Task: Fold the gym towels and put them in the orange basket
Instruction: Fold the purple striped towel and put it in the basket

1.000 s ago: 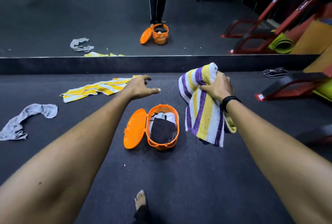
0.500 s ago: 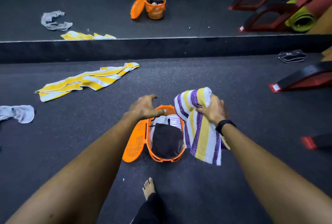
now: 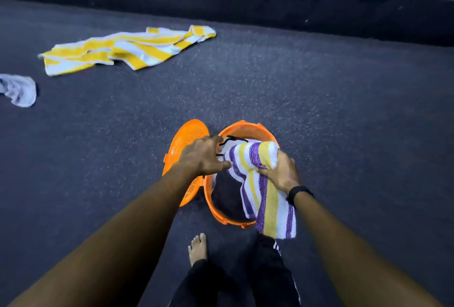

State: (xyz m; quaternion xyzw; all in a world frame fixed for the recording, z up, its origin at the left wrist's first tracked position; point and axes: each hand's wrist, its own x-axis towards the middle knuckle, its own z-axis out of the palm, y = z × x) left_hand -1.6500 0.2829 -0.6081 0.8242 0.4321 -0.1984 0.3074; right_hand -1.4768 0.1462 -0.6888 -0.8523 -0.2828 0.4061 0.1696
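I have the purple and yellow striped towel [image 3: 258, 178] bunched in my right hand [image 3: 280, 174], its upper half over the mouth of the orange basket [image 3: 248, 127] and its lower end draped outside the near rim. My left hand [image 3: 204, 154] sits at the basket's left edge, fingers loosely spread, touching the towel but gripping nothing that I can see. To do this well, I judge I should tuck the hanging end in first, then press the bundle flat onto the dark cloth [image 3: 226, 196] inside. The basket's depth is hidden, and motion blur softens the yellow striped towel [image 3: 122, 48] and grey cloth [image 3: 19, 89] lying well apart.
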